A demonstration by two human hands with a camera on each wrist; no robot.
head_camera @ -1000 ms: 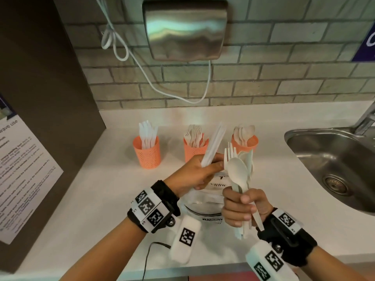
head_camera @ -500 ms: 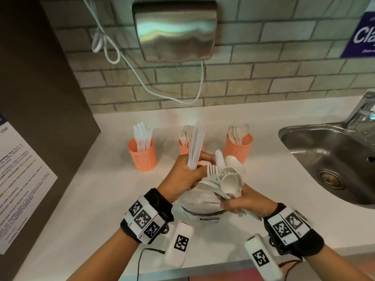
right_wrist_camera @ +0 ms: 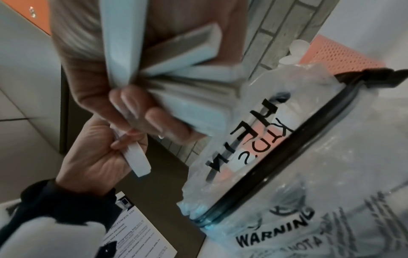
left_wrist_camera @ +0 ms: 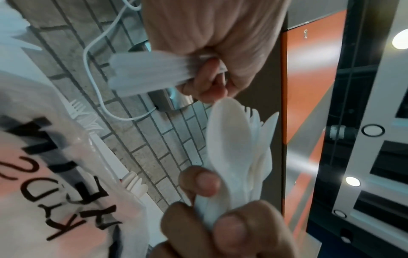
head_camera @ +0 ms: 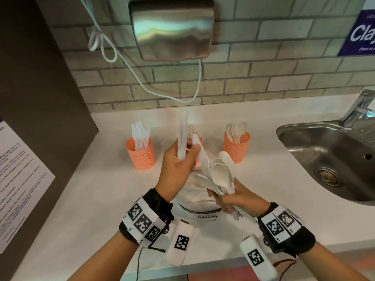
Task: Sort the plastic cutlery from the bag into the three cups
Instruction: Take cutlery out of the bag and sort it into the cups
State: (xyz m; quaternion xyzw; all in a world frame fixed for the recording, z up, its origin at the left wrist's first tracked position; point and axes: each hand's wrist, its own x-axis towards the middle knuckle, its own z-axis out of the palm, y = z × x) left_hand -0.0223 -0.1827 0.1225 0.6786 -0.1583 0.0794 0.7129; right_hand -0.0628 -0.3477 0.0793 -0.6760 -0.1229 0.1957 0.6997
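Note:
My left hand (head_camera: 179, 159) grips a few white plastic knives (head_camera: 181, 136) upright, and a white fork (head_camera: 200, 153) slants from its fingers down toward the other hand. In the left wrist view the knives (left_wrist_camera: 150, 73) stick out of that fist (left_wrist_camera: 212, 45). My right hand (head_camera: 231, 199) clutches a bunch of spoons and forks (head_camera: 221, 173) over the clear bag (head_camera: 194, 201); their handles (right_wrist_camera: 176, 73) fan out from its fingers. Three orange cups stand behind: the left cup (head_camera: 141, 154) holds knives, the right cup (head_camera: 236, 148) spoons, and the middle cup (head_camera: 199, 138) is mostly hidden.
A steel sink (head_camera: 328, 159) with a tap (head_camera: 359, 108) lies to the right. A metal hand dryer (head_camera: 172, 29) with a white cable (head_camera: 142, 78) hangs on the brick wall. A dark panel with a printed notice (head_camera: 18, 179) borders the counter's left side.
My left hand has risen with the knives and now also holds a fork. The right hand's bunch has tipped forward and lower over the bag.

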